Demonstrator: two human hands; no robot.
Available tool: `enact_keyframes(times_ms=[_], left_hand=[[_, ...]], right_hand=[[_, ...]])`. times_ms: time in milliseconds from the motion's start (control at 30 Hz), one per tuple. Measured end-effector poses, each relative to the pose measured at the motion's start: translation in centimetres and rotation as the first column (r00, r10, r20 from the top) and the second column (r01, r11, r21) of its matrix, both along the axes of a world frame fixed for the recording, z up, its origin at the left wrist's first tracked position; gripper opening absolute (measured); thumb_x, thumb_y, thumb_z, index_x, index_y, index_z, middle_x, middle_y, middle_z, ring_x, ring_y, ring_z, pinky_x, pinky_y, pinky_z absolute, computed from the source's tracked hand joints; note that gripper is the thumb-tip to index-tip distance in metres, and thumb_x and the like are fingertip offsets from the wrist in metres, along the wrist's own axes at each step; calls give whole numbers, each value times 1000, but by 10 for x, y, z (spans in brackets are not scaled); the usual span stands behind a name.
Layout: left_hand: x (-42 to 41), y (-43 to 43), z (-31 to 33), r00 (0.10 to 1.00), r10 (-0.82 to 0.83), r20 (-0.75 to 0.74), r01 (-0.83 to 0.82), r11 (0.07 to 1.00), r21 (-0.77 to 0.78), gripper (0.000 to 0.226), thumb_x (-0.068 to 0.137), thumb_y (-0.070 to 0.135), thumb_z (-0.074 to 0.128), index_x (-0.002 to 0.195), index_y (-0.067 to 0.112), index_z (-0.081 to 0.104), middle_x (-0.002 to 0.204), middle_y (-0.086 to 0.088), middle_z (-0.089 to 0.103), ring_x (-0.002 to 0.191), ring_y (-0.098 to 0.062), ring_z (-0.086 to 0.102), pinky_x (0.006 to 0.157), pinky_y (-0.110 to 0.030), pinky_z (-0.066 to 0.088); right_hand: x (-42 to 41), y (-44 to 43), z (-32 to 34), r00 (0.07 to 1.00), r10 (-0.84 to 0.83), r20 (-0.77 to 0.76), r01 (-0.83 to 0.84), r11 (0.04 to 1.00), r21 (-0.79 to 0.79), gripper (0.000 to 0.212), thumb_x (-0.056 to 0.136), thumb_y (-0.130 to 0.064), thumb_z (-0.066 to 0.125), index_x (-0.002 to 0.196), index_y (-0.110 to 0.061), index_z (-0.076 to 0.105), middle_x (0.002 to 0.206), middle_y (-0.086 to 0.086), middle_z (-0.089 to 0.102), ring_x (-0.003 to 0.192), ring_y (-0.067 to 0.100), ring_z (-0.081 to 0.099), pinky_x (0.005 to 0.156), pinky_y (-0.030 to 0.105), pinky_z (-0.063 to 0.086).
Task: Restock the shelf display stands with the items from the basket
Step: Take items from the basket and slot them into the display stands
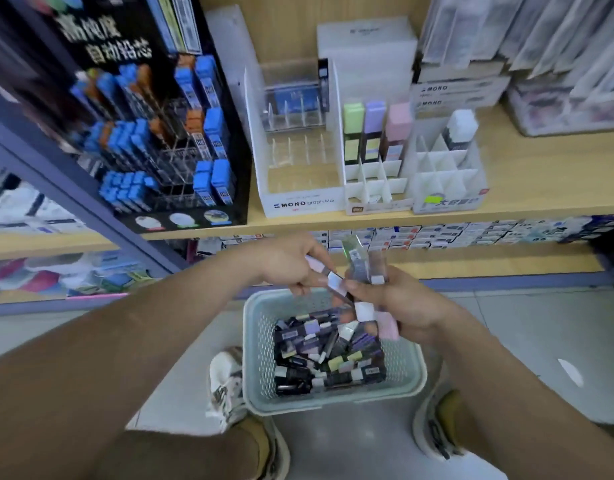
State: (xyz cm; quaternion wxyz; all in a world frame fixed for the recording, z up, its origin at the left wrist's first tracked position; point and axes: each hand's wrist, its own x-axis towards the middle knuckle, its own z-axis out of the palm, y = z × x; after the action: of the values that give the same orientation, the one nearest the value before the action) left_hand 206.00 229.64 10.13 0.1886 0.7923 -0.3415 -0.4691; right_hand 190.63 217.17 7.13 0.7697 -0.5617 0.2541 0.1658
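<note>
Pale green perforated plastic made up the basket point(255, 341), which was set on the tiled floor point(506, 341) and was filled with a jumble of small dark cases point(328, 355) capped in white, lilac, yellow and pink. Just above the basket's far rim, both hands were held close together. One white-capped case point(333, 281) was pinched between the thumb and curled fingers of the left hand point(286, 263). A bundle of several cases point(366, 266) was gripped by the closed fingers of the right hand point(401, 303), with a pink cap point(388, 325) pointed down toward the basket. One sneaker point(226, 386) was seen at the basket's left side and a second sneaker point(437, 424) at its near right corner.

Beyond and above the basket, a wooden shelf point(541, 188) was seen. Straight up from the basket, a white divided stand point(371, 183) was stocked in its back row with three upright pastel cases point(373, 133). Up and right of the basket, a second divided stand point(444, 174) was occupied by a single upright case point(459, 128). Up and left of the basket, a MONO stand point(298, 202) and a black display point(153, 140) of blue cases were placed.
</note>
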Motion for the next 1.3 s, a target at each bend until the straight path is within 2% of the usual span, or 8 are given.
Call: enact_keyframes(times_ms=[200,333,600,700,800,1000,1167,1300], left_hand=[[-3,19,102,935,282,-216,-350,832,-430,23,85,-7,62,102,8,59,80,-7,63,65,-14,66,63,-22,58],[-3,17,138,905,307,-294,-424,714,-558,24,89,-4,58,110,6,62,82,-9,69,71,-16,68,66,-21,55],[5,6,153,783,605,-142,-516,506,-691,28,91,-8,49,107,11,60,88,-14,70,62,-15,68,64,-27,57],[13,1,148,792,607,-65,-471,540,-697,24,90,-5,53,103,13,62,84,-8,71,61,-9,67,65,-23,57],[15,-11,141,841,536,-76,-432,579,-692,27,92,-5,51,98,16,67,80,-6,71,62,-8,65,68,-23,57],[22,-56,125,889,457,-11,-334,631,-700,36,95,1,48,93,31,67,81,2,67,73,-11,65,81,-29,57],[30,-98,106,809,398,432,-45,776,-630,30,93,10,54,114,28,68,93,3,66,81,-11,60,73,-13,43],[31,-117,96,708,351,613,103,807,-582,32,93,12,55,121,23,65,112,-5,68,102,-22,61,89,-33,47]], right_hand=[[21,-8,97,984,23,174,3,989,-145,35,79,-25,70,110,-14,59,79,9,68,60,18,66,34,15,29],[29,-21,156,972,64,226,5,956,-294,21,88,-22,66,104,-11,60,77,11,70,61,24,69,34,17,33],[28,-46,165,975,-21,220,127,867,-482,14,94,-14,62,107,-10,59,90,8,75,57,21,63,40,21,33],[33,-61,156,992,-37,119,96,840,-534,14,94,-17,58,107,-13,56,79,7,74,55,23,52,40,23,26],[35,-80,157,974,-197,108,224,863,-452,5,95,-15,59,99,-12,58,67,7,63,36,11,41,30,15,18],[36,-113,144,872,-476,109,489,846,-214,24,91,-3,62,114,2,57,85,12,57,56,18,62,33,17,37],[39,-124,133,839,-533,108,543,811,-215,17,93,-2,61,108,0,56,85,10,63,61,20,70,31,16,33],[43,-121,125,894,-438,95,445,842,-304,5,92,-3,62,92,-7,58,70,7,66,60,18,70,33,16,26]])
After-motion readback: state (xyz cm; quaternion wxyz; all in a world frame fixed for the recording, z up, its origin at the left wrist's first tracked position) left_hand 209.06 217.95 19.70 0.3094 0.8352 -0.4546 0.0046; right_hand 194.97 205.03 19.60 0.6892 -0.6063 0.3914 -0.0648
